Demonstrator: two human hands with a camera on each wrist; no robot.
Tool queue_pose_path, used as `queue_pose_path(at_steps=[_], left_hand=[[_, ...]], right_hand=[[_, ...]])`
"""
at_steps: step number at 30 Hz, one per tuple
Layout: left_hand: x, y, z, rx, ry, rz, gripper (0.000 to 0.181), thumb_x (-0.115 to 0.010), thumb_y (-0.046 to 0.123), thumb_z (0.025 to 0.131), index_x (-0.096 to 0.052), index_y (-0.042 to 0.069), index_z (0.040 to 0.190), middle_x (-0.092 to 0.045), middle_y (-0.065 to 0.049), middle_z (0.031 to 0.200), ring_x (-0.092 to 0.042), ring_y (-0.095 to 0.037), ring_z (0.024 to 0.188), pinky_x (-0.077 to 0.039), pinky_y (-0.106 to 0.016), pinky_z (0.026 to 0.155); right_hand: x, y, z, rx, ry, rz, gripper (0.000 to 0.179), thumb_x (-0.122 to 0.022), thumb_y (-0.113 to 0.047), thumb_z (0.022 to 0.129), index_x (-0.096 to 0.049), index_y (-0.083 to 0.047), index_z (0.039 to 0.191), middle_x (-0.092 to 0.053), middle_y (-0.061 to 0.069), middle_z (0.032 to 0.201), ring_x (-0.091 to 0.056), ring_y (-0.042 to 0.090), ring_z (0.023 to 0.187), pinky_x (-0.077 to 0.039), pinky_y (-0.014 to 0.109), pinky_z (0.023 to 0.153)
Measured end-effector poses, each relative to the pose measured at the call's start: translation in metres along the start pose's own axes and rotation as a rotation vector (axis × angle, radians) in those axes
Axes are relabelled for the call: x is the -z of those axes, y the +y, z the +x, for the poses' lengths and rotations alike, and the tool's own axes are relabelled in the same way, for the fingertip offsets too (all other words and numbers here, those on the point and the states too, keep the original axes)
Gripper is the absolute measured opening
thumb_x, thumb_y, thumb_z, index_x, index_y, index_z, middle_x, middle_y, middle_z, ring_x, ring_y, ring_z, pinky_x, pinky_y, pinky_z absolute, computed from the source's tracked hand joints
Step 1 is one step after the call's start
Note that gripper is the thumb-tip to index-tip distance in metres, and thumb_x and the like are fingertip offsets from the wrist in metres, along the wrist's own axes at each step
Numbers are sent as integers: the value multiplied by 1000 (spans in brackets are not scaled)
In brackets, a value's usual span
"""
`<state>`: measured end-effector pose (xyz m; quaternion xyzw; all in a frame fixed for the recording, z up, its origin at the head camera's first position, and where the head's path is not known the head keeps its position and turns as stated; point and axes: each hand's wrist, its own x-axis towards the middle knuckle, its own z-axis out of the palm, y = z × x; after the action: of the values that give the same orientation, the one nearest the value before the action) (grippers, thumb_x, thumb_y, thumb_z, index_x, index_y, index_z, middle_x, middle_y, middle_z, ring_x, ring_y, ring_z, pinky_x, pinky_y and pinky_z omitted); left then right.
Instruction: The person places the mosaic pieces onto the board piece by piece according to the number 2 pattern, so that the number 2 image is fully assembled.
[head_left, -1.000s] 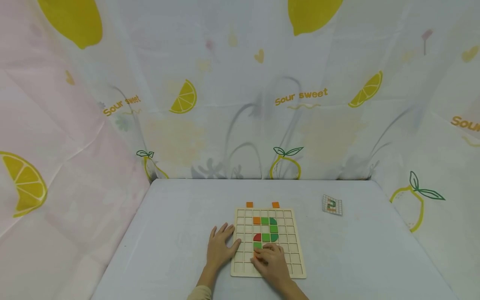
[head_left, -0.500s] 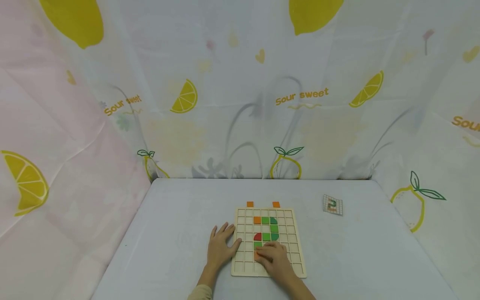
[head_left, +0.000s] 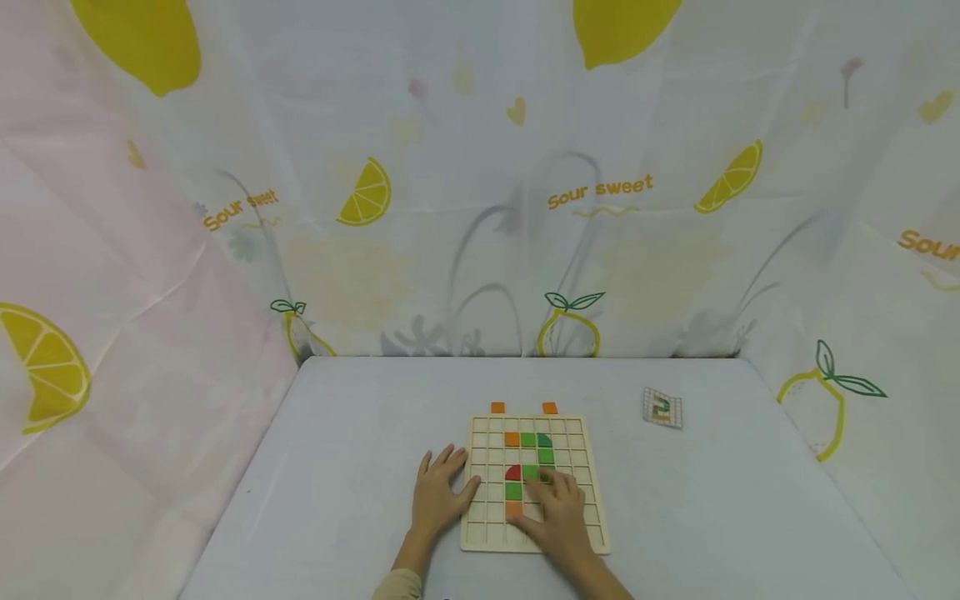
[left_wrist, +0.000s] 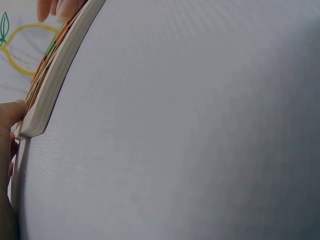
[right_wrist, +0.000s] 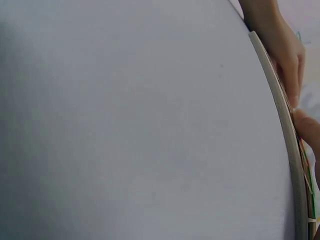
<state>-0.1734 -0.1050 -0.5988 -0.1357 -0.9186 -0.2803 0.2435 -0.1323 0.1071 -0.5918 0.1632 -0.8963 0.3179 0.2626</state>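
Note:
A light wooden grid board (head_left: 477, 532) lies on the table and bears coloured tiles. Its upper row has an orange tile (head_left: 512, 439), a green tile (head_left: 528, 439) and a dark green rounded tile (head_left: 544, 440). Lower down are a red rounded tile (head_left: 513, 473), a green square tile (head_left: 513, 492) and an orange square tile (head_left: 513, 507). My left hand (head_left: 437, 493) rests at the board's left edge, fingers spread, thumb on the rim. Over the board, my right hand (head_left: 561, 515) has its thumb beside the lower orange tile; its fingers hide some cells.
Two loose orange tiles, one on the left (head_left: 498, 407) and one on the right (head_left: 550, 407), lie behind the board. A small gridded card (head_left: 663, 407) with a coloured figure lies at the back right. Lemon-printed cloth (head_left: 450, 275) walls the white table (head_left: 360, 433).
My right hand has loosened over the lower orange tile, which now shows fully, and its fingers have shifted up and right. The left hand stays at the board's edge.

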Motion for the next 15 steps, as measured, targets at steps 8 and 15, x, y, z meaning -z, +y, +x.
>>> queue_pose_path(at_steps=[8,15], left_hand=[[1,1,0,3,-6,1,44,-73,30,74,-69,3,109,-69,-10,110,-60,-30,111,-34,-55,103],[4,2,1,0,0,-17,44,-73,28,73,-69,3,108,-69,-10,110,-60,-31,111,-33,-57,103]], right_hand=[[13,31,60,-177,37,83,52,-76,-25,74,-63,3,115,-63,22,103,-52,38,92,-37,52,71],[14,69,114,-366,-112,-72,49,-68,-30,82,-61,0,120,-60,29,112,-54,47,98,-43,60,73]])
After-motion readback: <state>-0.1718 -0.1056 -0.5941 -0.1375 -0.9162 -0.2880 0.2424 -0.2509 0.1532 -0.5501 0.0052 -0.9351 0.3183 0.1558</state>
